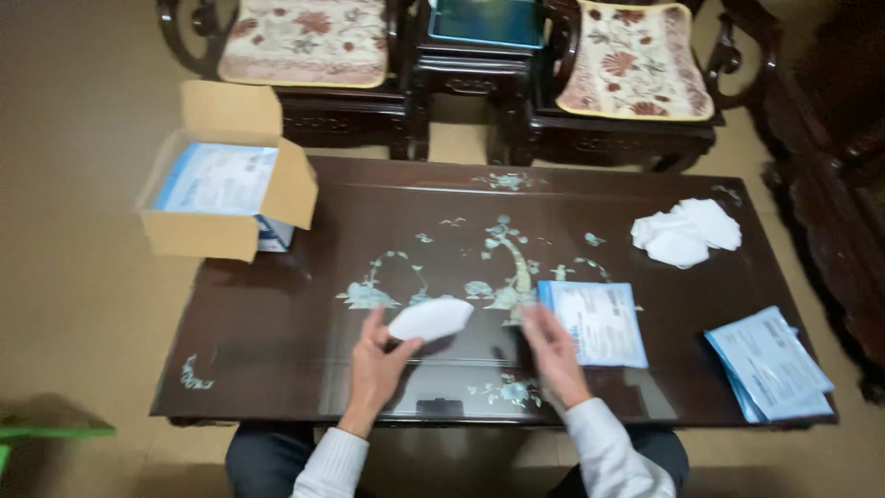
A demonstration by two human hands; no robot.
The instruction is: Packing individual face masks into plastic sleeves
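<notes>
The left hand [376, 355] holds a folded white face mask [430, 318] above the near middle of the dark inlaid bench [277, 323]. The grip is a pinch: thumb and fingers close on the mask's lower left end, and the rest of the mask projects up and to the right, clear of the bench surface. The mask appears light, thin and soft; it should flex readily and crease if squeezed hard, so a hold at an edge or end looks adequate. The right hand [551, 350] is spread, holding nothing, fingertips touching or just beside the left edge of a flat blue-and-white packet [595, 323] lying on the bench. More such packets [770, 364] lie at the right end, loose white masks [687, 231] at the far right, and an open cardboard box [226, 189] at the far left corner.
</notes>
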